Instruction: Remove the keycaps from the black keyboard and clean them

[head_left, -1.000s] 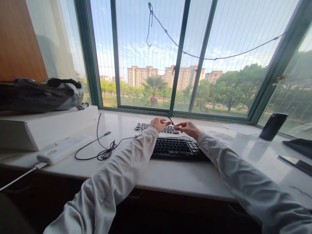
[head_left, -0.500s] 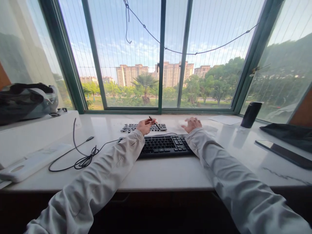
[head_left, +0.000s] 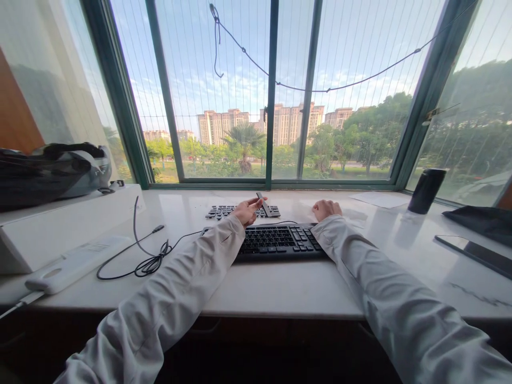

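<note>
Pinched in my left hand (head_left: 246, 212) is a long, narrow dark keycap (head_left: 263, 205), the shape of a space bar, tilted above rows of loose keycaps (head_left: 220, 212) on the table. A black keyboard (head_left: 280, 240) lies just in front of them, its left part behind my left sleeve. My right hand (head_left: 327, 209) rests on the tabletop behind the keyboard's right end, its fingers curled in; what they hold, if anything, is hidden.
A coiled black cable (head_left: 154, 261) and a white power strip (head_left: 76, 264) lie to the left, by a white box (head_left: 76, 224) bearing a dark headset (head_left: 56, 173). To the right are a black cylinder (head_left: 426, 191), a phone (head_left: 474, 253) and a dark cloth (head_left: 480, 221).
The view has turned slightly left. My right hand's fingers, spread before, have curled in. The keycap in my left hand has rotated, and more of its flat face shows.
</note>
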A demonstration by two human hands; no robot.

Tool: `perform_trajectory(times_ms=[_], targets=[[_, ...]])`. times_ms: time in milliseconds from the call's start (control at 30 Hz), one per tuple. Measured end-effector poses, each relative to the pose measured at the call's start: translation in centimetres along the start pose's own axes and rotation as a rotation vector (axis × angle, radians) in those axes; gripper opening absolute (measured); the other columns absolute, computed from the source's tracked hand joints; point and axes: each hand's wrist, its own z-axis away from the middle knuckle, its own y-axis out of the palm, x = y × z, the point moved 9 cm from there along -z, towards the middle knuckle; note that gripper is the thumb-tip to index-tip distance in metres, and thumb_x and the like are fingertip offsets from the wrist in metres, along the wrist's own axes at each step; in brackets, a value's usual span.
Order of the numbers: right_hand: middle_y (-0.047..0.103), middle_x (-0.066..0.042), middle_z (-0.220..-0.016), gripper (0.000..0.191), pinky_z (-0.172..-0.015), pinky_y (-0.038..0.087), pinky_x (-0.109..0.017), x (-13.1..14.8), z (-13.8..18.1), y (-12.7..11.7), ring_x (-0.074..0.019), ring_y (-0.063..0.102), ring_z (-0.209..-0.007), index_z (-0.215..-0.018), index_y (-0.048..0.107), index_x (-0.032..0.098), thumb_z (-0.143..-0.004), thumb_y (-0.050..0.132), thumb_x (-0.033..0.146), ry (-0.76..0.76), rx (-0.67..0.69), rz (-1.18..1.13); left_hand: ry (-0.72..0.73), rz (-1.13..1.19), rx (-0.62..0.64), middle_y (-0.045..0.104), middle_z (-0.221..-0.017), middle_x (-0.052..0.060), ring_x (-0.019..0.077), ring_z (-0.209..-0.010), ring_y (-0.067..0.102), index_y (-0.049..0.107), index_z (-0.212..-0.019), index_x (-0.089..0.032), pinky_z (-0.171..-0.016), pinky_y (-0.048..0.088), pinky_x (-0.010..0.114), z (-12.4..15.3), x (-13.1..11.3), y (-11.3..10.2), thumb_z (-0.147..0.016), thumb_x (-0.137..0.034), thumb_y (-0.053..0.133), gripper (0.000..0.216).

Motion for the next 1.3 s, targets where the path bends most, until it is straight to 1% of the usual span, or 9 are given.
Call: perform_trajectory(times_ms=[100, 233, 333, 500, 600, 733, 933, 1033, 1300], targets=[[0.069, -0.009, -0.091, 0.032, -0.083, 0.036, -0.033, 1.7, 0.3, -2.9, -0.0208, 0.059, -0.088, -0.096, 0.068, 0.02, -0.085, 0.045, 0.039, -0.054, -0.155, -0.148, 0.003, 0.036, -0.087, 0.065, -0.105, 0.009, -0.0038, -0.029, 0.028, 0.058, -0.115, -0.017, -0.027, 0.014, 0.018, -0.3, 0.2, -0.7, -0.081, -0.032, 0.06, 0.037], [0.067, -0.004, -0.072, 0.041, -0.067, 0.041, -0.028, 6.6, 2.6, -6.2, -0.0151, 0.056, -0.064, -0.095, 0.067, 0.017, -0.077, 0.054, 0.052, -0.266, -0.269, -0.609, 0.003, 0.044, -0.189, 0.066, -0.097, 0.009, -0.0031, -0.028, 0.028, 0.053, -0.116, -0.014, -0.027, 0.013, 0.018, -0.7, 0.8, -1.7, -0.078, -0.035, 0.063, 0.045], [0.063, -0.003, -0.065, 0.044, -0.057, 0.039, -0.026, 11.1, 4.9, -6.0, -0.0131, 0.051, -0.058, -0.086, 0.068, 0.015, -0.073, 0.057, 0.055, -0.437, -0.115, -0.842, -0.002, 0.056, -0.178, 0.065, -0.086, 0.005, -0.0028, -0.028, 0.026, 0.055, -0.112, -0.012, -0.028, 0.013, 0.019, -0.7, 1.2, -1.2, -0.076, -0.039, 0.064, 0.045], [0.065, -0.005, -0.077, 0.045, -0.066, 0.043, -0.027, 15.8, 8.3, -4.2, -0.0152, 0.056, -0.072, -0.082, 0.068, 0.012, -0.075, 0.057, 0.055, -0.63, 0.263, -1.096, -0.01, 0.086, -0.07, 0.052, -0.052, -0.005, -0.0009, -0.028, 0.023, 0.061, -0.105, -0.009, -0.031, 0.011, 0.019, -0.4, 1.3, 0.9, -0.072, -0.044, 0.067, 0.049], [0.063, -0.005, -0.084, 0.041, -0.073, 0.045, -0.029, 16.0, 8.6, -3.9, -0.0161, 0.057, -0.08, -0.096, 0.065, 0.013, -0.075, 0.061, 0.048, -0.636, 0.365, -1.253, -0.009, 0.107, -0.038, 0.043, -0.044, -0.007, -0.0005, -0.029, 0.021, 0.061, -0.105, -0.007, -0.032, 0.009, 0.019, -0.2, 1.1, 1.3, -0.072, -0.045, 0.067, 0.05], [0.057, 0.0, -0.081, 0.046, -0.073, 0.047, -0.029, 15.4, 7.9, -3.6, -0.0135, 0.056, -0.076, -0.106, 0.059, 0.019, -0.066, 0.073, 0.036, -0.605, 0.356, -1.38, -0.022, 0.132, 0.003, 0.041, -0.042, -0.007, -0.0004, -0.03, 0.02, 0.064, -0.1, -0.006, -0.032, 0.008, 0.019, 0.0, 0.8, 1.5, -0.073, -0.046, 0.065, 0.048], [0.053, -0.005, -0.113, 0.07, -0.061, 0.051, -0.027, 15.3, 7.5, -1.7, -0.0121, 0.059, -0.073, -0.122, 0.051, 0.03, -0.058, 0.078, 0.031, -0.495, 0.47, -1.417, -0.035, 0.183, 0.02, 0.041, -0.043, -0.007, -0.0006, -0.031, 0.02, 0.065, -0.09, -0.005, -0.032, 0.006, 0.02, -0.1, 0.7, 1.3, -0.066, -0.05, 0.069, 0.051], [0.057, -0.006, -0.109, 0.073, -0.059, 0.051, -0.026, 15.8, 8.0, -1.6, -0.0127, 0.06, -0.071, -0.127, 0.048, 0.031, -0.06, 0.077, 0.031, -0.523, 0.531, -1.421, -0.039, 0.232, 0.036, 0.045, -0.047, -0.006, -0.0018, -0.032, 0.019, 0.064, -0.086, -0.006, -0.032, 0.003, 0.02, -0.2, 0.6, 1.3, -0.06, -0.051, 0.072, 0.053], [0.06, -0.005, -0.101, 0.063, -0.072, 0.051, -0.032, 15.7, 7.8, -2.0, -0.0185, 0.061, -0.086, -0.124, 0.052, 0.028, -0.065, 0.075, 0.033, -0.572, 0.484, -1.451, -0.024, 0.258, 0.066, 0.042, -0.043, -0.007, -0.0026, -0.031, 0.018, 0.065, -0.085, -0.003, -0.035, 0.001, 0.021, 0.2, 0.2, 1.7, -0.053, -0.053, 0.076, 0.06]])
